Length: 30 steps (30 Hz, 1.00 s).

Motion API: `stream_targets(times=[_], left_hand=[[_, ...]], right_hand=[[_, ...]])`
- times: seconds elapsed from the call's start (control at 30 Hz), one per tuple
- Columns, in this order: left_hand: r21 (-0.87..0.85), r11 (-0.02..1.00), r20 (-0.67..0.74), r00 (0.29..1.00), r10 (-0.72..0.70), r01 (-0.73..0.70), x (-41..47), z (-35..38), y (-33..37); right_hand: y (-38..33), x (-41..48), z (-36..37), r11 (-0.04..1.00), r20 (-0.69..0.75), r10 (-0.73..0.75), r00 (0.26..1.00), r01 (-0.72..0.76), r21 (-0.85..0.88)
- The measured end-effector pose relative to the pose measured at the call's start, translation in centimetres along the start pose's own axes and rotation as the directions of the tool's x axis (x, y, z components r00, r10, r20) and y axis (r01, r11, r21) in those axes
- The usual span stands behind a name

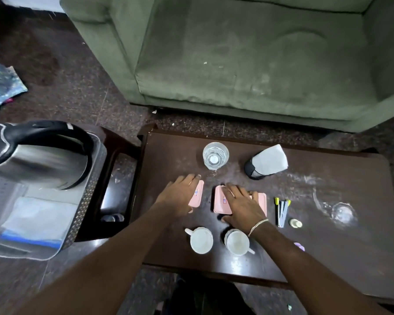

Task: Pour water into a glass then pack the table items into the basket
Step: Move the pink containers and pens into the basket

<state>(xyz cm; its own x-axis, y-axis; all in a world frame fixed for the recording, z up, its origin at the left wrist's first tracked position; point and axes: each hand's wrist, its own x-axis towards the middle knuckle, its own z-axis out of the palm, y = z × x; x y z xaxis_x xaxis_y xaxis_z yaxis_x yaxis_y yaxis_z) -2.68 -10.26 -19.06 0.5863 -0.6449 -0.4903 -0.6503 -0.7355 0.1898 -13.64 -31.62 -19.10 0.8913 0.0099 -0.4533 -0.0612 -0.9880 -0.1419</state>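
Observation:
A glass [215, 155] holding water stands at the back of the dark wooden table [328, 223]. Two pink flat packs lie in the middle. My left hand [180, 195] rests flat over the left pink pack [197, 196], fingers spread. My right hand [241, 205] lies across the right pink pack [222, 202], covering most of it. Two white cups [200, 240] [237, 242] stand nearer to me. A steel kettle [37, 153] with a black handle sits in the grey basket [87, 201] on the left.
A mesh holder with white paper [267, 162] lies behind the packs. Pens [282, 211] and a small bottle [295, 223] lie to the right, beside a wet patch [342, 213]. A green sofa [248, 53] stands beyond the table. The basket rests on a side stool.

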Motion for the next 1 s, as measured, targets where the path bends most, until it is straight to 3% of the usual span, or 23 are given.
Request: stream_targets(times=[0.5,0.77,1.0], left_hand=[[-0.017,1.000,-0.072,0.997,0.024,-0.025,-3.8,-1.7,-1.4],[-0.100,0.995,-0.278,0.959,-0.055,0.028,-17.5,-9.5,-10.1],[-0.125,0.956,-0.212,0.934,-0.289,0.267,-29.8,-11.7,-20.3]], right_hand=[[-2.6,0.2,-1.8,0.994,-0.110,0.044,0.993,-0.032,0.108],[-15.1,0.3,-8.8,0.954,-0.277,-0.109,0.955,0.179,0.241],[-29.6,1.4,-11.7,0.847,-0.398,-0.237,0.886,0.389,0.362]])
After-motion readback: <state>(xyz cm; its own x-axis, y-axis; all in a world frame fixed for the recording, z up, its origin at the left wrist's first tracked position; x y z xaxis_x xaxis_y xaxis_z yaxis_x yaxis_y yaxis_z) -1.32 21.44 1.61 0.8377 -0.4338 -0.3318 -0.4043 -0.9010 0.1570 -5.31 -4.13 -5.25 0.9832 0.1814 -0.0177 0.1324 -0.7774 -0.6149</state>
